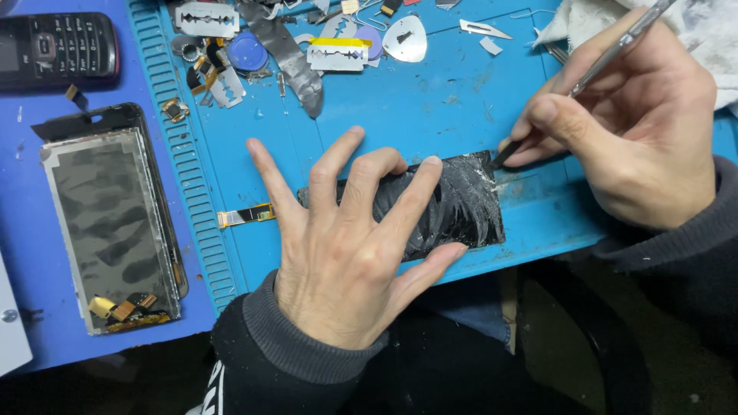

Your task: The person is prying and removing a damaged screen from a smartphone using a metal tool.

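My left hand [338, 238] lies flat with fingers spread on a black phone screen panel [461, 207], pinning it to the blue work mat [415, 115]. The panel's right end is shattered and whitish. A thin flex ribbon [246, 215] sticks out at its left. My right hand [638, 131] grips a slim metal scraping tool [615, 48] like a pen. The tool's tip touches the panel's upper right corner.
A phone frame with a grey backplate [111, 223] lies at the left. A black keypad phone [58, 48] sits top left. Razor blades [338, 55], a metal pick [405, 37], tape and small parts litter the back. A white cloth [707, 31] is top right.
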